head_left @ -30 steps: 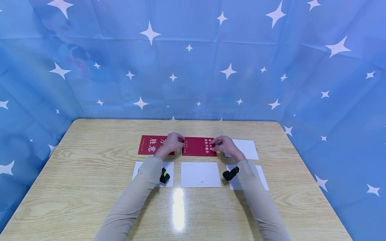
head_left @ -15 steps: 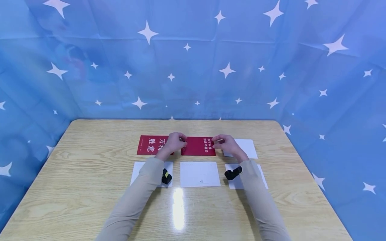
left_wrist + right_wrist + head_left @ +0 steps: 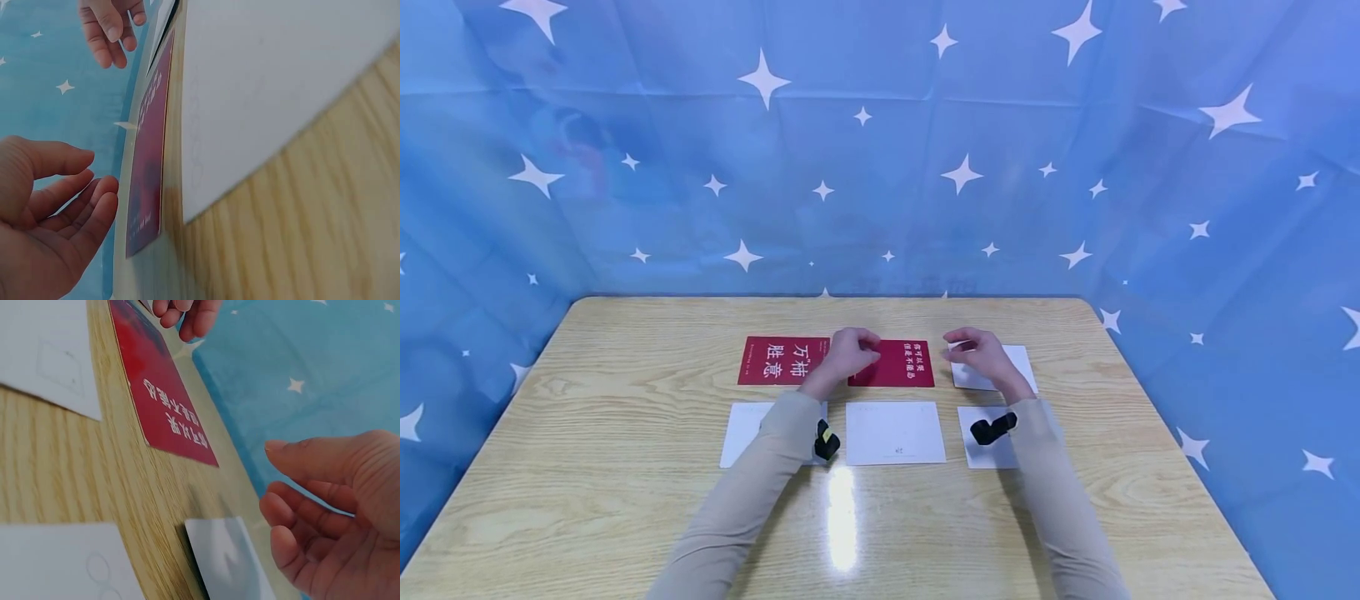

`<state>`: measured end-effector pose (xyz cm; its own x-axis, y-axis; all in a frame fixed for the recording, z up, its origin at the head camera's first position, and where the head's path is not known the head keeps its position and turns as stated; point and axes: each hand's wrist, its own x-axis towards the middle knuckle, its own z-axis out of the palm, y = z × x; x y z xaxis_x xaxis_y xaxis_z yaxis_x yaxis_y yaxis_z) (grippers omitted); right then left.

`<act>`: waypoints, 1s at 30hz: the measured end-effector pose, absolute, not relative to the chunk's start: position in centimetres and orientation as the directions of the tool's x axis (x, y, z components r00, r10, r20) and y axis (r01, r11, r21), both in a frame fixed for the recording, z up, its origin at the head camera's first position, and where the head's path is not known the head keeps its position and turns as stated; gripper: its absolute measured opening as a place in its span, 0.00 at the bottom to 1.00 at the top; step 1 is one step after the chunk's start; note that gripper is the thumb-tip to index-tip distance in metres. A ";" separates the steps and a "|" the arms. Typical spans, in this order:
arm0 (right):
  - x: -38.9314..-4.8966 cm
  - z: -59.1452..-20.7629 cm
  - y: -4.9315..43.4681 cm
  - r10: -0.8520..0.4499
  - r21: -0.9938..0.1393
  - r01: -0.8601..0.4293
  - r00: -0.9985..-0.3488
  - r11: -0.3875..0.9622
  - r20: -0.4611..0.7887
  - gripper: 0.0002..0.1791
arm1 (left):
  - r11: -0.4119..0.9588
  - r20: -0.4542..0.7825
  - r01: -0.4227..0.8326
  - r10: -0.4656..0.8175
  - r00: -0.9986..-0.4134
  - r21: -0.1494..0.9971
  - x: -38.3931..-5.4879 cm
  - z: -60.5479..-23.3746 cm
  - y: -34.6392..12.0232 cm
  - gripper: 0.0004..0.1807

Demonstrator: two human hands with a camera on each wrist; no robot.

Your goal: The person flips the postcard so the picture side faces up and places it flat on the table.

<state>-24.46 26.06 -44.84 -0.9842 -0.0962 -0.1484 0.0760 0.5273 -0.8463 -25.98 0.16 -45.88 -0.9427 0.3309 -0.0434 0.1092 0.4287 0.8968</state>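
The middle red card [image 3: 901, 367] with white characters lies flat in the back row in the head view. My left hand [image 3: 850, 354] hovers over its left end, fingers loosely bent around nothing. In the left wrist view, that hand [image 3: 56, 212] appears beside the card's edge with a gap between them. My right hand [image 3: 981, 354] is above the back-right white card [image 3: 1017, 367], to the right of the red one. Its thumb and fingers are apart and hold nothing, as the right wrist view of the hand [image 3: 331, 512] shows.
Another red card [image 3: 767, 362] lies at back left, partly behind the left forearm. The front row has a left white card [image 3: 741, 433], a middle one [image 3: 895, 429] and a right one [image 3: 981, 454], all on a wooden table [image 3: 587, 467]. A blue starry curtain [image 3: 880, 208] stands behind.
My right hand has moved right, away from the middle red card's right edge. My left hand has shifted slightly right, over that card's left end. The cards keep their layout.
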 end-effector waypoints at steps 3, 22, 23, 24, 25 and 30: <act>-24.4 -44.8 26.6 -0.081 -0.847 0.084 -0.986 0.525 -0.149 0.21 | 0.401 -0.043 0.106 0.345 -0.938 0.910 -26.1 -46.1 0.9 0.16; -23.6 -44.6 30.5 -0.027 -0.837 0.064 -0.995 0.544 -0.094 0.23 | 0.347 -0.042 0.117 0.419 -0.907 0.930 -25.7 -45.6 7.0 0.24; -23.5 -44.6 30.7 -0.024 -0.837 0.068 -0.995 0.543 -0.097 0.23 | 0.344 -0.044 0.115 0.422 -0.906 0.932 -25.7 -45.6 7.3 0.24; -23.4 -44.5 30.9 -0.020 -0.836 0.075 -0.995 0.543 -0.103 0.23 | 0.341 -0.048 0.111 0.424 -0.904 0.934 -25.6 -45.6 7.6 0.24; -23.3 -44.5 31.1 -0.018 -0.836 0.081 -0.994 0.543 -0.108 0.23 | 0.338 -0.048 0.110 0.425 -0.904 0.935 -25.6 -45.6 7.9 0.24; -22.9 -44.5 32.1 -0.003 -0.827 0.101 -0.992 0.552 -0.123 0.24 | 0.339 -0.066 0.089 0.420 -0.905 0.936 -25.3 -45.6 9.3 0.24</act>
